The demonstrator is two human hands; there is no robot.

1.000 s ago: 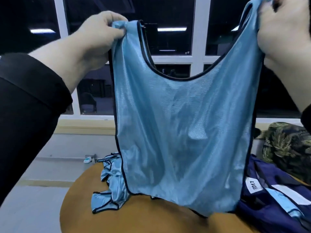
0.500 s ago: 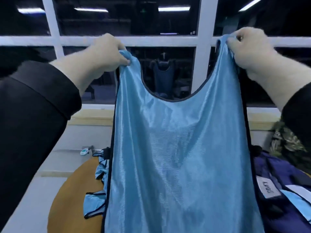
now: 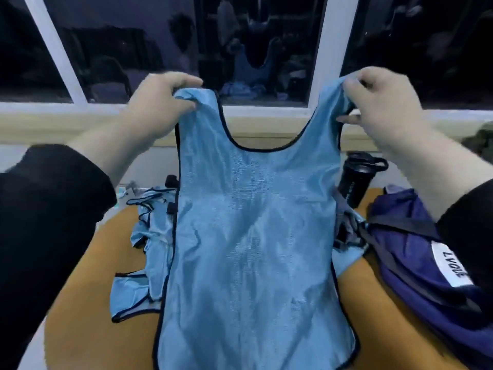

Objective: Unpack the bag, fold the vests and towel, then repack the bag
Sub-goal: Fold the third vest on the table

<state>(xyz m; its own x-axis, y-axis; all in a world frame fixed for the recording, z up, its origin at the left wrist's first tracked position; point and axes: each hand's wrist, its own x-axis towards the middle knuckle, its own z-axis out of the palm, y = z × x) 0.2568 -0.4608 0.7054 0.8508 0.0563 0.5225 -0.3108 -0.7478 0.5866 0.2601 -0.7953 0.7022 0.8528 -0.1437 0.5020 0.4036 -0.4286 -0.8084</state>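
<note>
Orange-brown wood is seen in the one round table (image 3: 88, 265), most of it covered and its near edge cut off by the frame. One light blue vest (image 3: 248, 249) with dark piping is held spread above the table's middle, its hem lying at the bottom of the view and its lower corners partly cut off. One dark blue bag (image 3: 416, 263) is set at the right of the table, touching the vest's right side; a white label with dark letters is sewn on it, and its far end is cut off by the frame. One heap of further light blue vests (image 3: 144, 257) is crumpled at the left, partly hidden behind the held vest, so their number cannot be counted. Two hands are raised: the left shoulder strap is pinched by the curled fingers of the left hand (image 3: 160, 105), the right strap by those of the right hand (image 3: 378, 105). One black bottle (image 3: 354, 180) is stood beyond the bag, its base hidden.
</note>
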